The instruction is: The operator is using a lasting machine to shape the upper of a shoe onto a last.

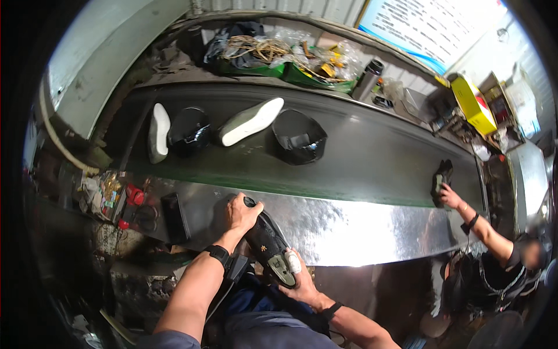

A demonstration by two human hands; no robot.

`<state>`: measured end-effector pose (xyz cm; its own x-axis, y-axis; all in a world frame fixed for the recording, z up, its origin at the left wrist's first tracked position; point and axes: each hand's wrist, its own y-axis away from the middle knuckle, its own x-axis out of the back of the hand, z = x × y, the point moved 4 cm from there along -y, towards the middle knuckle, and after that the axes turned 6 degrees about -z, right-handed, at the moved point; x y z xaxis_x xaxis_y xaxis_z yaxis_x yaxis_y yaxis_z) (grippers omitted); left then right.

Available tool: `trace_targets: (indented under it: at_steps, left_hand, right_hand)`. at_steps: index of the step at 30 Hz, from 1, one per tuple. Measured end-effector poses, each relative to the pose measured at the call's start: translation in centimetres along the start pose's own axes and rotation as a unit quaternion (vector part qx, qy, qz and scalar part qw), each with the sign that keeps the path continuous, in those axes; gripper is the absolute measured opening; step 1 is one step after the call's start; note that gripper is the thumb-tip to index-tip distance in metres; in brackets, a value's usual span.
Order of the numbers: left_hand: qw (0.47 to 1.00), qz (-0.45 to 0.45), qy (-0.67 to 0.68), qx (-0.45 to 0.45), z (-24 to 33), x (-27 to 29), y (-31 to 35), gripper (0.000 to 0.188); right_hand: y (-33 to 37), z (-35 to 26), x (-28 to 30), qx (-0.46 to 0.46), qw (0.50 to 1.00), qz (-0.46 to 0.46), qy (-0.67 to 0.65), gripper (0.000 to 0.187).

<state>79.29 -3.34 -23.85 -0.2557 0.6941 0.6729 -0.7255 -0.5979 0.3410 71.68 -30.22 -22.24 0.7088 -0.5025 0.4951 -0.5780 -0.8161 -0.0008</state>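
Observation:
A black shoe [267, 241] slants in front of me at the near edge of the metal ledge, its far end over the ledge. My left hand [240, 214] is closed on the far end of this shoe. At its near end, my right hand [304, 286] grips the side, with a white wrap round the thumb. A pale greenish surface shows at that near end, and a small gold mark lies on the black part. The undersides of the fingers are hidden.
On the dark belt [372, 151] lie two white-soled shoe forms [253, 121] and two black bowl-shaped things [299, 138]. A dark flat slab [174, 218] and red-handled tools [135, 195] sit left. A co-worker's hand [449, 196] holds a black shoe [442, 177] at right. Green trays [317, 79] stand behind.

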Motion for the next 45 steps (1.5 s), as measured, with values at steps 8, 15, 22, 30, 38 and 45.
trace_targets:
  at_steps: [8,15,22,30,38,45]
  left_hand:
    - [0.991,0.069,0.11,0.034,-1.3,11.7,4.8,0.037]
    - [0.964,0.212,0.16,0.037,-5.1,24.6,17.5,0.038]
    - [0.863,0.467,0.177,0.076,-16.6,35.9,35.7,0.033]
    - [0.635,0.525,0.561,0.075,-32.7,47.2,56.8,0.033]
    - [0.487,0.436,0.744,-0.134,-35.1,42.7,62.9,0.046]
    - [0.425,0.457,0.779,-0.062,-41.1,42.5,60.9,0.042]
  right_hand:
    - [-4.0,-7.1,0.4,-0.024,0.934,-0.044,-0.353,0.106]
    - [-10.0,-16.7,-3.4,-0.283,0.88,-0.211,-0.319,0.075]
    - [-6.7,-29.7,-17.0,-0.064,0.91,-0.26,-0.317,0.024]
    - [0.2,-44.3,-37.6,-0.098,0.761,-0.41,-0.493,0.014]
    - [2.7,-51.9,-48.6,-0.14,0.693,-0.457,-0.539,0.011]
    - [0.8,-51.6,-54.8,-0.163,0.715,-0.435,-0.522,0.014]
